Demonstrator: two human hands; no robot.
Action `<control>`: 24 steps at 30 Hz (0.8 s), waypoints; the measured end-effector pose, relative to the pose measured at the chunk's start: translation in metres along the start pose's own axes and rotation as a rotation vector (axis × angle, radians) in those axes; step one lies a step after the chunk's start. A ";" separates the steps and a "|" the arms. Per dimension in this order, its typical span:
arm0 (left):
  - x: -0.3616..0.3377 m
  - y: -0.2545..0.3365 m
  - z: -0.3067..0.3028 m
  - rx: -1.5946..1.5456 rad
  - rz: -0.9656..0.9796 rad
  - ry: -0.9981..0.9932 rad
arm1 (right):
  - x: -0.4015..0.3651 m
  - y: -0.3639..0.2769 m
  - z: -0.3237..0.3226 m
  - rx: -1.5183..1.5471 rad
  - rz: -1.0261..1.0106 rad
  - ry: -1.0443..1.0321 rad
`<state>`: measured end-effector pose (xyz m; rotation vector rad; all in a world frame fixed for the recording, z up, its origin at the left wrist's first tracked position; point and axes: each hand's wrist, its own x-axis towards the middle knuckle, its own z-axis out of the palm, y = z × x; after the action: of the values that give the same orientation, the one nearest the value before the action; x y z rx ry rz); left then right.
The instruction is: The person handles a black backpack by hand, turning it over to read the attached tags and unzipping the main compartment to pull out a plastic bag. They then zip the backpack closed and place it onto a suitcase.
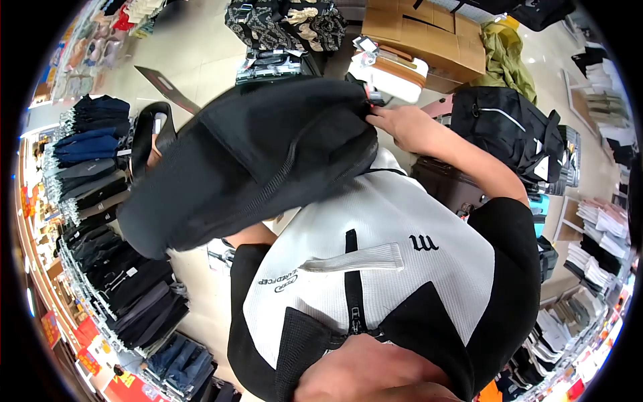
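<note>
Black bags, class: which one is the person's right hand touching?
The large black bag slanting across the upper middle: its end meets the right hand. Others, like the black duffel with a pale stripe, are apart from that hand.

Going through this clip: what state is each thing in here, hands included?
Black bag: held up, slanting, creased
Right hand: gripping the bag's end
Left hand: mostly hidden; grip unclear
Shirt zip: pulled up near the collar
Dark clothes on the left rack: hanging
White suitcase: tagged, apparently shut
Olive cloth: rumpled
Black duffel bag: bulging
</note>
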<state>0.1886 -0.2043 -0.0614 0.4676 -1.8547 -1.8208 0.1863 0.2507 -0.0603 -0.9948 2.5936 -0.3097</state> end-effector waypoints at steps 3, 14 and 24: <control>0.033 0.000 0.006 0.004 -0.024 -0.012 | 0.013 0.005 -0.001 0.203 -0.151 0.130; 0.139 0.045 0.023 -0.098 -0.154 -0.139 | 0.039 -0.049 0.003 0.588 -0.119 0.826; 0.030 -0.045 0.050 -0.167 -0.204 -0.008 | 0.064 -0.079 0.001 0.469 -0.149 1.184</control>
<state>0.1313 -0.1823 -0.1017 0.6075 -1.6937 -2.0933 0.1900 0.1490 -0.0509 -0.9675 3.0587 -1.9343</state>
